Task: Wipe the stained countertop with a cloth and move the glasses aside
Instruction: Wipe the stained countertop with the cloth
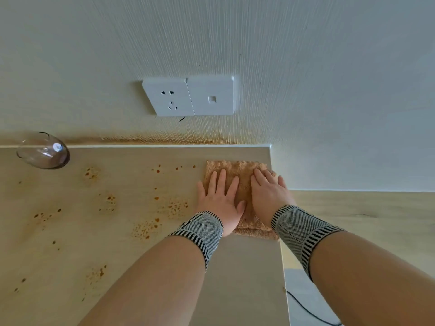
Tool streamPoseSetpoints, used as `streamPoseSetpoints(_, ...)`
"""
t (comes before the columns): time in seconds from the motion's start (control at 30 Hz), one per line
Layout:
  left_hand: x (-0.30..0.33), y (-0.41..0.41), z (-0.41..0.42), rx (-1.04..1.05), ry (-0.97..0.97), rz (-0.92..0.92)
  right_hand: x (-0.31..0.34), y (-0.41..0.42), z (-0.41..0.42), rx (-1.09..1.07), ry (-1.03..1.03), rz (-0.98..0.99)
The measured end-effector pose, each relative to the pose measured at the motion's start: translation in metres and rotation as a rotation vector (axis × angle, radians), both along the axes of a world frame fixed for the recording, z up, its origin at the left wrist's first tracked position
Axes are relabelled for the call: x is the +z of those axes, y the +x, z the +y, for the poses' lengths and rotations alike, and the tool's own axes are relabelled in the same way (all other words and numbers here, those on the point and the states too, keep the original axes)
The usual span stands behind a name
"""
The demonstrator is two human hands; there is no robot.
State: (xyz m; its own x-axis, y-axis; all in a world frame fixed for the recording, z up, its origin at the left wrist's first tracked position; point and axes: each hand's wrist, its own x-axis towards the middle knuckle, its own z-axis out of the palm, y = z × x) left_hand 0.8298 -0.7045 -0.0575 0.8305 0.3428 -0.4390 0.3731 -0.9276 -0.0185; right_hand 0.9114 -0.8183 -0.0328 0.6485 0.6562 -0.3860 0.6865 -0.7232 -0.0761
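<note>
A tan terry cloth [243, 182] lies flat near the right end of the pale wooden countertop [131, 267]. My left hand [220, 200] presses on its left part with straight, spread fingers. My right hand [268, 191] lies flat on its right part. Orange-brown stains [174, 207] dot the countertop to the left of the cloth, out to the left edge of view. One clear glass [43, 150] stands at the far back left, against the wall.
The countertop ends at a right edge [281, 255] just beside the cloth, with a lower wooden surface [364, 215] beyond. A white socket and switch plate [188, 96] sit on the wall behind. A black cable [310, 311] runs below at right.
</note>
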Motion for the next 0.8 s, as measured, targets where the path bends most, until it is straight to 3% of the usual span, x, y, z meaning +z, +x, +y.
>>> streamPoseSetpoints(0.33, -0.003, 0.024, 0.037, -0.024, -0.012, -0.044, -0.004, 0.02, 0.037, -0.017, 0.002, -0.084)
streamPoseSetpoints(0.53, -0.001, -0.004, 0.079, 0.055, 0.016, -0.01, -0.008, 0.002, 0.073, 0.027, 0.127, 0.014)
streamPoseSetpoints(0.8, -0.001, -0.029, 0.027, -0.046, -0.009, 0.012, -0.012, -0.016, 0.021, -0.065, 0.161, 0.011)
